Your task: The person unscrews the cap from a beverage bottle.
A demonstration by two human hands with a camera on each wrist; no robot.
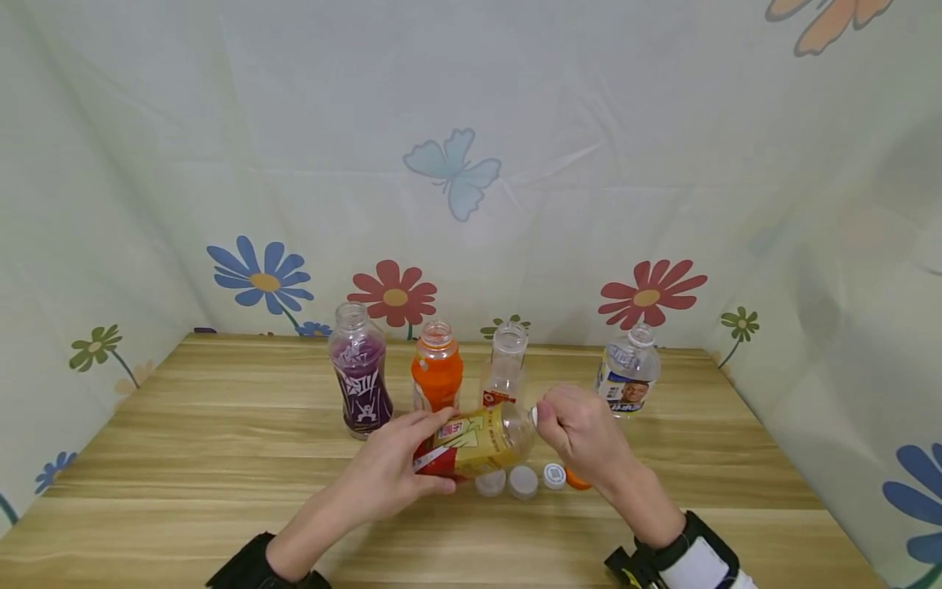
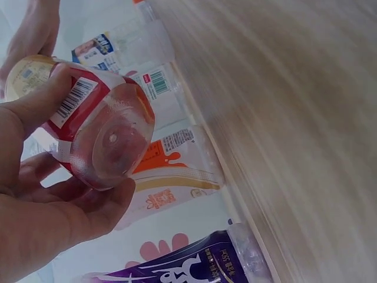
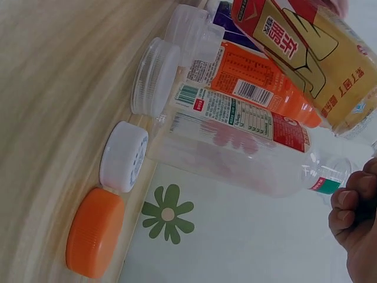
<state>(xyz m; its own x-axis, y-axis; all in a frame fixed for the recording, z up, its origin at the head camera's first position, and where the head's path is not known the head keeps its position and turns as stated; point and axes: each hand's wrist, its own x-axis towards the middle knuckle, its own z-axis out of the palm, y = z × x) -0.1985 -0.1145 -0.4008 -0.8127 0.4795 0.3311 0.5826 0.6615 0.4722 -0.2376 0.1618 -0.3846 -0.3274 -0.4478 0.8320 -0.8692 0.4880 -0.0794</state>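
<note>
My left hand (image 1: 401, 458) grips a plastic bottle (image 1: 478, 442) with a yellow and red label, fingers and thumb round its lower part. The bottle lies tilted on its side above the table, base to the left and neck to the right. In the left wrist view, the base of the bottle (image 2: 115, 138) faces the camera. My right hand (image 1: 585, 429) is curled at the neck end, gripping the bottle's cap; a sliver of white (image 1: 534, 416) shows beside the fingers, and the rest is hidden. In the right wrist view, the curled right fingers (image 3: 347, 203) show at the right edge.
Behind the hands stand uncapped bottles: purple (image 1: 361, 376), orange (image 1: 437, 372), clear (image 1: 508, 360) and one with a blue-white label (image 1: 629, 372). In front lie two translucent caps, one of them (image 1: 523, 483) nearer the middle, a white cap (image 1: 554, 476) and an orange cap (image 3: 94, 233).
</note>
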